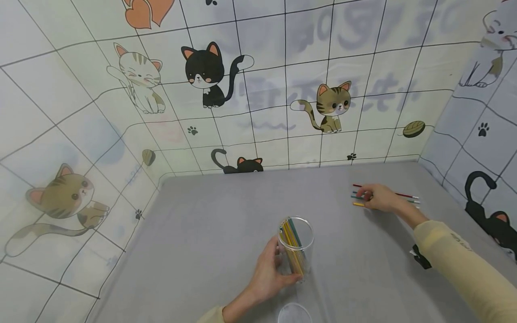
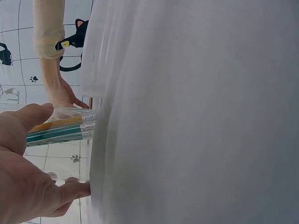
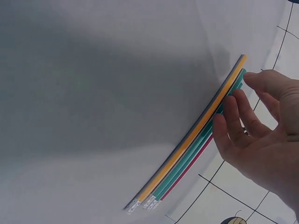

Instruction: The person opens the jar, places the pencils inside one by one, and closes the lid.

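My left hand (image 1: 268,276) grips a clear cup (image 1: 308,244) from its left side, thumb near the base. Several yellow and teal pencils (image 1: 291,242) lean inside this cup. At the right of the table, my right hand (image 1: 381,197) is over a small row of loose pencils. The right wrist view shows a yellow pencil (image 3: 195,128), green pencils (image 3: 180,168) and a red pencil (image 3: 188,168) lying side by side, their white-ended tips toward the lower left. The right fingertips are right at the green pencils, loosely bent, with the thumb apart from the fingers.
A round clear disc (image 1: 295,314) lies at the near edge of the view. Grey cloth (image 1: 218,224) covers the table. Cat-print sheets (image 1: 266,125) stand around its back and sides. A small black item (image 1: 421,258) shows beside the right cuff.
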The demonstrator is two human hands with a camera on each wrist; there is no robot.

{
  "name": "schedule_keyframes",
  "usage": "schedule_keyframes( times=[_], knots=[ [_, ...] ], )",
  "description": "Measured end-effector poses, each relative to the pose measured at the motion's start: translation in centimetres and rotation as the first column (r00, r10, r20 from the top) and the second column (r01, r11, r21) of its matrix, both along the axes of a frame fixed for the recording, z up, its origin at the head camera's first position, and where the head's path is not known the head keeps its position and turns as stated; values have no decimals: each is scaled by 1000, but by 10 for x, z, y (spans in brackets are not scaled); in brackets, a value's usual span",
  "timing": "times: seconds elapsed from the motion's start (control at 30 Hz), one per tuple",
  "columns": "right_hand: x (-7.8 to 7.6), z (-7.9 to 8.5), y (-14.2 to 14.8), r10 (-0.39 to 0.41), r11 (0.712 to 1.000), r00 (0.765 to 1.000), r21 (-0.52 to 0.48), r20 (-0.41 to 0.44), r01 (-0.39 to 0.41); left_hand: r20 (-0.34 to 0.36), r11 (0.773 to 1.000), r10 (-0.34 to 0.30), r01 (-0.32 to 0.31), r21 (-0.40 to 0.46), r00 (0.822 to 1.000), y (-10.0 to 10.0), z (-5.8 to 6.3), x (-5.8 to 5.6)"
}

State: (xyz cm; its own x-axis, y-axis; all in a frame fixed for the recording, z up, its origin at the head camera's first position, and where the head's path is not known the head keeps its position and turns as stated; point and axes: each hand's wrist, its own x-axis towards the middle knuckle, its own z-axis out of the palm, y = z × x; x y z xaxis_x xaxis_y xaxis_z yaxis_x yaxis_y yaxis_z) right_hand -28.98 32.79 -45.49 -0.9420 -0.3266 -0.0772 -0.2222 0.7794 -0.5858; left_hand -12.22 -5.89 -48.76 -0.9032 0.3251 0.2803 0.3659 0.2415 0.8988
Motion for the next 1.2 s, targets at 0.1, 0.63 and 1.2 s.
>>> schedule_keyframes(
  times=[0.1,0.63,1.2],
  knots=[
    [1,1,-1,-3,1000,1000,3,6,3,-5,1000,1,-1,-3,1000,0,0,0],
    [1,-3,-4,3,1000,999,28,36,-4,-26,1000,3,-3,10,1000,1,-1,-1],
    [1,-7,-5,77,983,996,167,-34,-70,-26,1000,12,-12,-26,1000,0,-1,0]
  ],
)
